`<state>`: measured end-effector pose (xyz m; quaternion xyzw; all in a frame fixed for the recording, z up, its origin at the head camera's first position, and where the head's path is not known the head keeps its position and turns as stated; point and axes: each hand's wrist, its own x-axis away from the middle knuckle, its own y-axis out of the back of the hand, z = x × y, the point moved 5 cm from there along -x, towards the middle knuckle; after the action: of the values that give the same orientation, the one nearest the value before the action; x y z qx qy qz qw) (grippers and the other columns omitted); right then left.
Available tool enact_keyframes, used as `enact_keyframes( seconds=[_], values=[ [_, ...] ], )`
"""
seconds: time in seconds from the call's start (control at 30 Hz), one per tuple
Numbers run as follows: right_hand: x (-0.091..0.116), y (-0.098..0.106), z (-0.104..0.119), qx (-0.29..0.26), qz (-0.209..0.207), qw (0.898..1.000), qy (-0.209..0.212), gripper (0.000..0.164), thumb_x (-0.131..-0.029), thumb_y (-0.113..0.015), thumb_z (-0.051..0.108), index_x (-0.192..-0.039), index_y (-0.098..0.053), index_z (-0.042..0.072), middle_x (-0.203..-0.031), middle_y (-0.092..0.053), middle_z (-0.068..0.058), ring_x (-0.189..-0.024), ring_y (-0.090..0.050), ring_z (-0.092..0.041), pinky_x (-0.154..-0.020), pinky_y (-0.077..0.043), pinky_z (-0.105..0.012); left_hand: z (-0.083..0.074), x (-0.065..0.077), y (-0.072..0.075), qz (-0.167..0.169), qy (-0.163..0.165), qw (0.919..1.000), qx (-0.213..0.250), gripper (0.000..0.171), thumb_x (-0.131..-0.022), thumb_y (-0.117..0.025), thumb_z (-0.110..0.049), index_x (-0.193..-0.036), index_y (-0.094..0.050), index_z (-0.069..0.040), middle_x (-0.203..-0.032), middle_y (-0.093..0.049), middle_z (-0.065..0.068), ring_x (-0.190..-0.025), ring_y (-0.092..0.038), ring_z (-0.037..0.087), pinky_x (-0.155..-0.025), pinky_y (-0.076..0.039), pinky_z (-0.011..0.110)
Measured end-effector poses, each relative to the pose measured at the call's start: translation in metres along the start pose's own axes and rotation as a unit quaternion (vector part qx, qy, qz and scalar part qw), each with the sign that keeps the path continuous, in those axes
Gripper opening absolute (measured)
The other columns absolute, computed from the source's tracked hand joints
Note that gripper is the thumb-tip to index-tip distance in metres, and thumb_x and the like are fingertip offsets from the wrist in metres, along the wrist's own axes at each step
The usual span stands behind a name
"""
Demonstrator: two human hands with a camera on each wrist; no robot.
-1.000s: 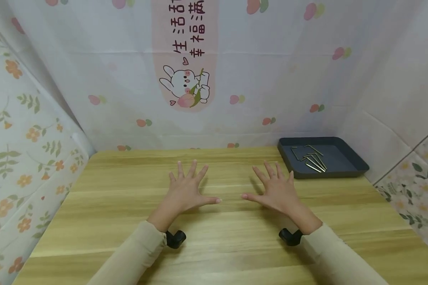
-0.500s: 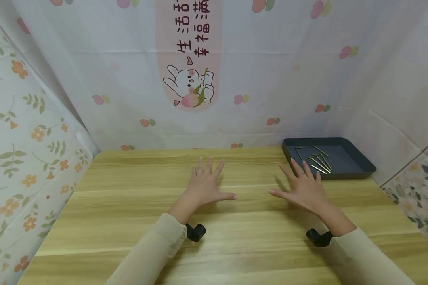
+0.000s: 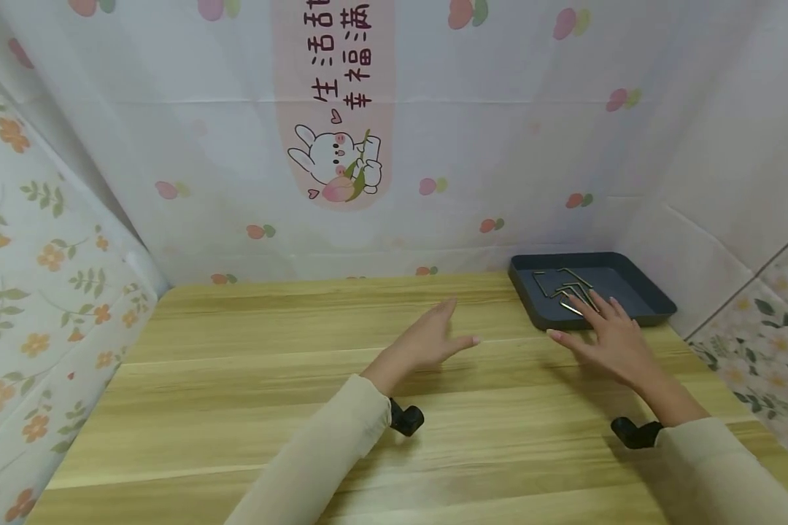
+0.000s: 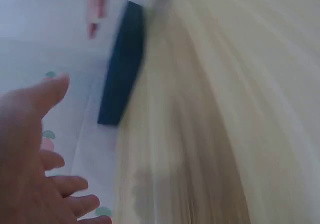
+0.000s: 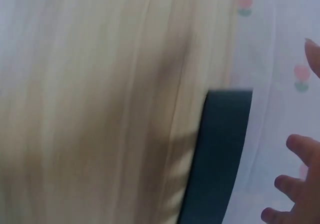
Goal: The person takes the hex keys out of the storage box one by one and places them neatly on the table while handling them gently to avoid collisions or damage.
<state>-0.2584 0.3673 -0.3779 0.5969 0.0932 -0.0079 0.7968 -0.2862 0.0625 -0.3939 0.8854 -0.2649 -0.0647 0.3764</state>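
The fingers of the person's right hand point(image 3: 613, 343) are spread apart and hold nothing, the thumb held away from them; in the head view their tips overlap the near edge of a dark grey, shallow rectangular tray point(image 3: 633, 286), and the right wrist view shows a gap between fingertips and tray wall. The left hand point(image 3: 427, 339) is also free of any object, its fingers extended and its thumb set apart, over the table well to the left of the tray. Several thin, L-shaped, brass-coloured metal rods point(image 3: 576, 278) lie loosely grouped in the tray's left half, some partly hidden behind the right fingers. The tray sits at the far right of a yellowish wood-grain table point(image 3: 203, 408). Beyond the table's far edge hangs white cloth point(image 3: 499, 131) printed with small fruit shapes and a cartoon rabbit.
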Motion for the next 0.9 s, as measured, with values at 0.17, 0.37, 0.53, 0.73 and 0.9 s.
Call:
enact_keyframes(
  seconds=[0.17,0.37,0.53,0.73,0.9],
  values=[
    [0.003,0.007,-0.022,-0.049,-0.026,0.998,-0.022,0.087,-0.095,-0.063,0.053,-0.160,-0.029,0.006,-0.162,-0.019,-0.036,-0.143,-0.020,-0.065,-0.100,-0.024,-0.084,-0.006,-0.016,-0.001,-0.057,0.029,0.9922,0.107,0.076,-0.102,-0.051,-0.055,-0.162,-0.026,-0.015,-0.149,-0.055,0.015,-0.125,-0.062,0.029,-0.113,-0.045,0.044],
    [0.002,0.017,-0.052,-0.063,-0.050,0.996,-0.043,0.083,-0.098,-0.061,0.047,-0.156,-0.031,-0.003,-0.159,-0.023,-0.039,-0.138,-0.027,-0.065,-0.098,-0.028,-0.082,-0.015,-0.031,-0.016,-0.088,0.008,0.9764,0.197,0.061,-0.106,-0.051,-0.039,-0.157,-0.037,-0.008,-0.159,-0.044,0.014,-0.145,-0.046,0.030,-0.115,-0.044,0.043],
    [-0.002,0.021,-0.080,-0.068,-0.038,0.994,-0.079,0.088,-0.099,-0.058,0.050,-0.157,-0.024,-0.006,-0.154,-0.027,-0.043,-0.134,-0.029,-0.066,-0.099,-0.029,-0.079,-0.025,-0.052,-0.041,-0.113,-0.001,0.9797,0.166,0.056,-0.104,-0.055,-0.032,-0.154,-0.042,-0.010,-0.132,-0.066,0.020,-0.101,-0.070,0.024,-0.096,-0.055,0.034],
    [0.000,0.023,-0.106,-0.093,-0.044,0.988,-0.116,0.089,-0.100,-0.055,0.049,-0.156,-0.020,-0.010,-0.152,-0.028,-0.045,-0.133,-0.029,-0.066,-0.101,-0.029,-0.077,-0.041,-0.072,-0.064,-0.140,-0.010,0.9651,0.221,0.057,-0.103,-0.057,-0.028,-0.152,-0.043,-0.003,-0.155,-0.049,0.011,-0.140,-0.052,0.027,-0.112,-0.047,0.037],
    [0.005,0.023,-0.118,-0.105,-0.029,0.981,-0.158,0.094,-0.101,-0.049,0.057,-0.159,-0.011,-0.007,-0.158,-0.017,-0.042,-0.137,-0.024,-0.066,-0.102,-0.027,-0.078,-0.041,-0.080,-0.073,-0.187,0.028,0.9441,0.270,0.062,-0.099,-0.063,-0.036,-0.150,-0.047,-0.004,-0.153,-0.052,0.009,-0.140,-0.053,0.026,-0.112,-0.047,0.038]
  ],
)
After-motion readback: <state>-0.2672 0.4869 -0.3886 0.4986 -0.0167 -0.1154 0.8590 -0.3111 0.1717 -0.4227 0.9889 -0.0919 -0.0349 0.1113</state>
